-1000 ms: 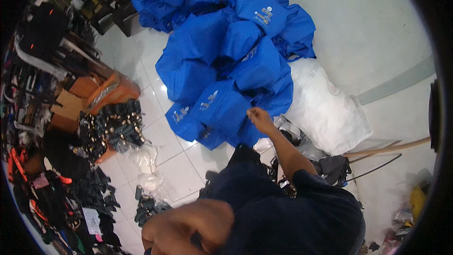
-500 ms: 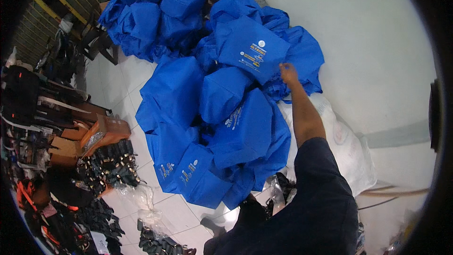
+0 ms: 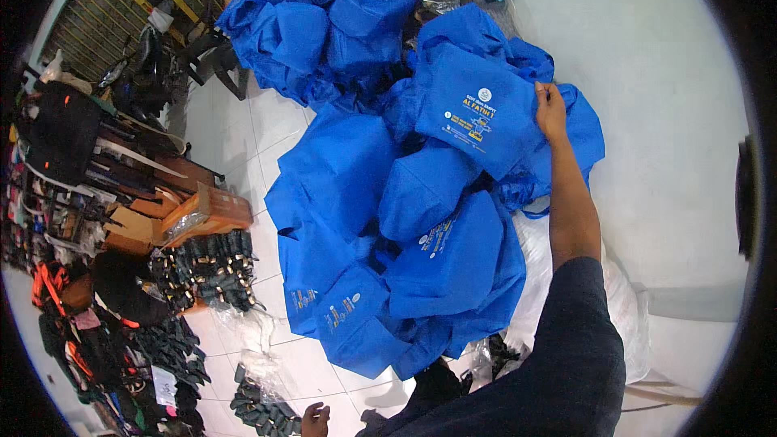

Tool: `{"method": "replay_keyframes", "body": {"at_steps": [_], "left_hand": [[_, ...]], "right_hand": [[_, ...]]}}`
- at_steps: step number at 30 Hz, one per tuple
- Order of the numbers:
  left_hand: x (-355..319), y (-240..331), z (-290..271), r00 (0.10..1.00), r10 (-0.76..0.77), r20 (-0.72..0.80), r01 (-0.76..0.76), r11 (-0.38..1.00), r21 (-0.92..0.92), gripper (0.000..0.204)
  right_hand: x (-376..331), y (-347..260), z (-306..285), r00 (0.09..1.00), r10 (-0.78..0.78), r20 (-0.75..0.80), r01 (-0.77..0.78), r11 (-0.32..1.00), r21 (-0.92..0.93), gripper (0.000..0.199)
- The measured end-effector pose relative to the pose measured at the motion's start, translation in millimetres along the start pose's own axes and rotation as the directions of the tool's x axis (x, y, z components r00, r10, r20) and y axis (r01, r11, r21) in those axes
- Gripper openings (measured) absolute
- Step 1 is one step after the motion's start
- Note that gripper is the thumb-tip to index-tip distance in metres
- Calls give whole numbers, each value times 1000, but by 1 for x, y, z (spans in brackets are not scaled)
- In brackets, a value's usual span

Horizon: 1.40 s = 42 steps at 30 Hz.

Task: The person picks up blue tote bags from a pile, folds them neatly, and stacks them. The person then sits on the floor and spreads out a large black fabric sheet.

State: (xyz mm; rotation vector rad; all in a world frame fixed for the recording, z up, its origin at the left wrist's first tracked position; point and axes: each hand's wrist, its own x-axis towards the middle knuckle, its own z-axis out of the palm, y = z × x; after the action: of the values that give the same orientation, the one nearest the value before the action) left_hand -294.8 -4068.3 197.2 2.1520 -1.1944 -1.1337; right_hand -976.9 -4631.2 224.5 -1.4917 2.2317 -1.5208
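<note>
Right hand [image 3: 550, 109] is stretched out over the heap, grip pinched on the top edge of a blue bag with a printed panel [image 3: 477, 117], which lies at the top right of the near pile of blue bags [image 3: 405, 226] on the white tiled floor [image 3: 267, 125]. Looks to me like the placing step, setting that bag flat on the stack. Next move probably needs the fingers to let go cleanly without dragging the bag askew, since it sits on a lumpy slope and could slide toward the white sack [image 3: 534, 275] below.

Left hand [image 3: 314, 419] is down at the bottom edge near some dark bundled stuff [image 3: 259, 413]; can't tell if its grip is released or clenched, only a bit of it shows.

Counts, roughly: two heaps of blue bags, the near one maybe ten or so, the far heap [image 3: 324, 16] around six, hard to split them. One orange-brown carton [image 3: 206, 214], one white sack
</note>
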Motion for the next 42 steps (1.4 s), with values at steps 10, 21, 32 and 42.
{"method": "replay_keyframes", "body": {"at_steps": [10, 21, 32, 42], "left_hand": [[140, 98, 77, 980, 183, 79, -93, 770, -631, 28], [33, 359, -80, 878, 411, -246, -315, 108, -943, 79], [47, 328, -134, 754, 312, -578, -642, 167, -748, 33], [31, 319, -135, 725, 378, -576, -641, 64, -764, 63]], "right_hand": [[-58, -268, -168, 903, -386, -186, 410, 905, 114, 34], [-189, -436, -236, 828, -480, -291, 561, 696, 448, 32], [-245, -482, -246, 799, -521, -300, 595, 613, 521, 32], [-258, -489, -250, 768, -474, -430, 640, 591, 492, 27]]}}
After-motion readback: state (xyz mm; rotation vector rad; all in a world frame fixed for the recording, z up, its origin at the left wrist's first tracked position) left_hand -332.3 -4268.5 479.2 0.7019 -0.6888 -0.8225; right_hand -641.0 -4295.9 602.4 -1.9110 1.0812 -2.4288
